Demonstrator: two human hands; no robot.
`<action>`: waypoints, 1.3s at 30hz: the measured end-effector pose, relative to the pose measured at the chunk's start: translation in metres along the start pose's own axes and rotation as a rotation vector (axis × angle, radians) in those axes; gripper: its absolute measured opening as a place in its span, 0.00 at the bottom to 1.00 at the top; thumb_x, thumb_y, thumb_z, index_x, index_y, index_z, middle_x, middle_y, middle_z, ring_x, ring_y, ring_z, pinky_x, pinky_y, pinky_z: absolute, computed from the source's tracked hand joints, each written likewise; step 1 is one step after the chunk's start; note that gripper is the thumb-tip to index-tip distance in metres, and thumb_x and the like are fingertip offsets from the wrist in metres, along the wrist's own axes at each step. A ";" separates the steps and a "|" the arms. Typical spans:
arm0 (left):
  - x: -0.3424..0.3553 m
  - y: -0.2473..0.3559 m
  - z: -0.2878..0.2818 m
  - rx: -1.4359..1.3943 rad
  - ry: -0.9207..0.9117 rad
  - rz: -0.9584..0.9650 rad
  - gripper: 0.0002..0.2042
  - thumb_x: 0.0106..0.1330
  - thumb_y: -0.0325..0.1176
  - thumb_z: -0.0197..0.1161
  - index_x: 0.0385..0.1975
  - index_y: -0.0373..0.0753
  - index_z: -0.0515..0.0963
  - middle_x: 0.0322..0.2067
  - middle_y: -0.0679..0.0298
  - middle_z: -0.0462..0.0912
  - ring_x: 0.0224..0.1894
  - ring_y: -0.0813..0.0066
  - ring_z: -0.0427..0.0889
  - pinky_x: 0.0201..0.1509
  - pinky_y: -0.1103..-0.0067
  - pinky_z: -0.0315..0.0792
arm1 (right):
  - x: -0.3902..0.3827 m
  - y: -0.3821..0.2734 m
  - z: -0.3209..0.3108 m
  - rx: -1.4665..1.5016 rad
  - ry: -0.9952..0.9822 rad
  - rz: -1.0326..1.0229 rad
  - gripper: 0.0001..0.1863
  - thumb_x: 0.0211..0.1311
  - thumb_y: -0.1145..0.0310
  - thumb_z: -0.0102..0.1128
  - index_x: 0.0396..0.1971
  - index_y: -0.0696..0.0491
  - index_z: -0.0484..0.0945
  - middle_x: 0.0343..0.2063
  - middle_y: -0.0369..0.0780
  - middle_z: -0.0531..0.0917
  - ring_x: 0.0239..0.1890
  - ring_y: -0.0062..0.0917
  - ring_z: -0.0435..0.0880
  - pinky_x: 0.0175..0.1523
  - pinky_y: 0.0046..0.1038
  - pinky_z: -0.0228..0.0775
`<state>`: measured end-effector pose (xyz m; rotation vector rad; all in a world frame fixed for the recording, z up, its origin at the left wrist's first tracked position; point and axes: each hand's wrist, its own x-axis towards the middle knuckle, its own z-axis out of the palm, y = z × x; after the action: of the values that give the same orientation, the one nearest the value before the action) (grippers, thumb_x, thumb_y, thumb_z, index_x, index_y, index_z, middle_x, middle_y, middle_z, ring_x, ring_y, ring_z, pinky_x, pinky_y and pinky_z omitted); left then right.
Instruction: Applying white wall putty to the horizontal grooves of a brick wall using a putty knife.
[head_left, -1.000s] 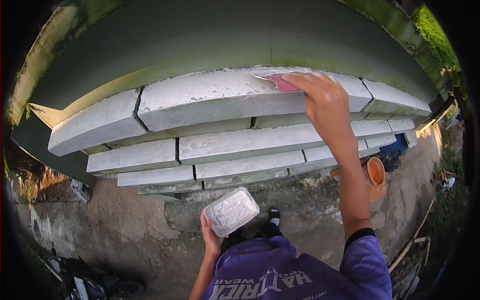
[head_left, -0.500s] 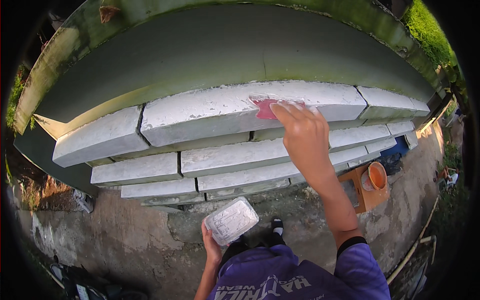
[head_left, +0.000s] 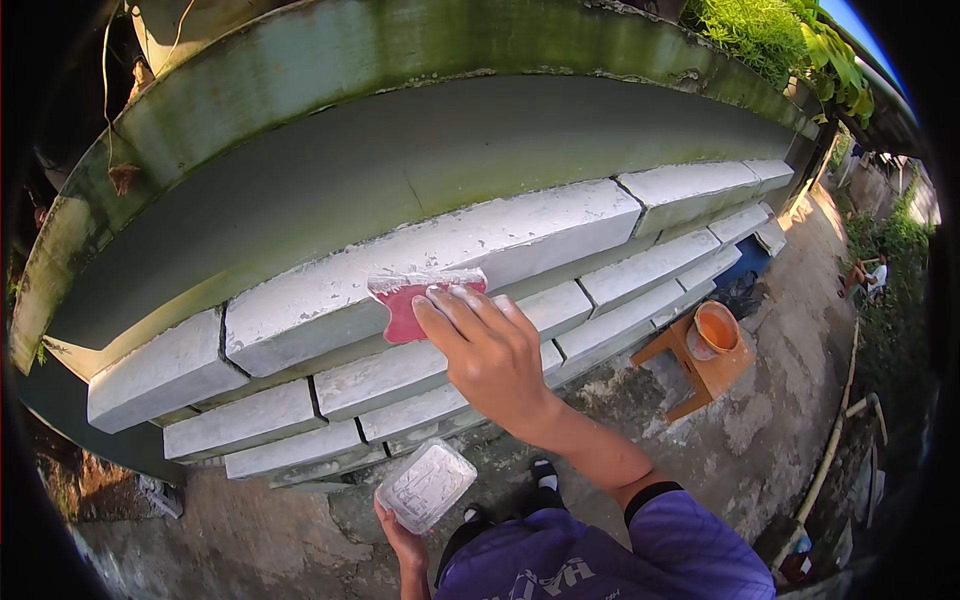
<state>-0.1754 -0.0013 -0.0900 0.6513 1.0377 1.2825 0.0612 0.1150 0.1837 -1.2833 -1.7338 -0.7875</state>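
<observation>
My right hand [head_left: 490, 355] grips a pink-red plastic putty spreader [head_left: 408, 312] with a wavy side edge and white paste along its far edge. The spreader is over the front of the top pale block course [head_left: 300, 305]; whether it touches cannot be told. Patchy white coating covers the top of that course, and dark joints part its blocks. Lower down, near my waist, my left hand [head_left: 400, 537] holds a rectangular tub [head_left: 428, 486] by its side. White paste coats the inside of the tub.
Two lower stepped courses [head_left: 400, 390] project below the top one. On the right, an orange bucket [head_left: 716, 328] stands on a small brown stool [head_left: 722, 370]. Beyond it a person [head_left: 872, 275] sits by the greenery. A mossy ledge [head_left: 400, 65] curves overhead along the wall.
My right hand has drawn the spreader left and back toward me, from the top of the upper course to its front. The view has turned; the left hand still holds the tub.
</observation>
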 end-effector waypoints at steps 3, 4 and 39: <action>0.001 0.001 -0.002 0.001 0.023 -0.003 0.32 0.69 0.51 0.44 0.72 0.49 0.51 0.61 0.60 0.71 0.48 0.61 0.83 0.17 0.77 0.75 | -0.021 0.023 -0.015 0.242 0.200 0.290 0.13 0.57 0.83 0.55 0.42 0.59 0.79 0.31 0.46 0.85 0.33 0.36 0.87 0.39 0.31 0.77; 0.001 0.002 -0.002 0.004 0.023 0.004 0.32 0.69 0.51 0.43 0.72 0.49 0.51 0.61 0.60 0.71 0.48 0.60 0.83 0.17 0.77 0.75 | -0.031 0.037 -0.016 0.262 0.235 0.503 0.10 0.64 0.81 0.52 0.43 0.62 0.76 0.30 0.47 0.85 0.31 0.35 0.87 0.39 0.29 0.76; -0.004 -0.015 0.069 0.018 0.099 0.013 0.32 0.69 0.57 0.45 0.71 0.51 0.53 0.59 0.63 0.72 0.47 0.67 0.83 0.18 0.79 0.73 | -0.043 0.098 0.027 0.926 0.400 0.919 0.07 0.70 0.76 0.54 0.43 0.62 0.70 0.35 0.38 0.80 0.36 0.15 0.75 0.41 0.19 0.68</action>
<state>-0.1069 0.0022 -0.0722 0.6148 1.1285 1.3287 0.1548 0.1469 0.1337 -0.9760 -0.8078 0.2832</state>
